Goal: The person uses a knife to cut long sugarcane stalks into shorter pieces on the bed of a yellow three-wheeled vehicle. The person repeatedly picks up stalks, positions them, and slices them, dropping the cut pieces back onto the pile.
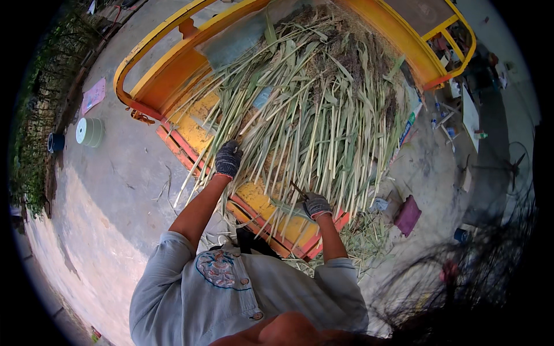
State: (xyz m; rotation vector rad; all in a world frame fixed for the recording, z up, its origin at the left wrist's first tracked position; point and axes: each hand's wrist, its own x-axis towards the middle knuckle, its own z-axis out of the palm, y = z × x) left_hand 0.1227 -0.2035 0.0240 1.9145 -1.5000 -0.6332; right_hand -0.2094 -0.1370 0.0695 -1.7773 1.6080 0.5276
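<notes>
Long cut stalks point(311, 115) with green leaves and dark, bushy seed heads lie heaped on a yellow cargo bed point(254, 199), their pale cut ends pointing toward me. My left hand point(229, 159), in a dark knitted glove, is closed at the left side of the heap around a stalk. Its fingertips are partly hidden among the stems. Near the bed's front edge my right hand point(317, 206), gloved too, is closed around a thin, dark brown tool point(298, 190) that points up and left. Whether it is a blade is too small to tell.
Yellow side rails point(153, 72) bound the bed, whose front edge point(190, 153) is red. Stalk scraps point(369, 233) litter the floor at right beside a purple bundle point(408, 216). At left stand a pale green round container point(90, 132) and a dark blue bucket point(56, 142).
</notes>
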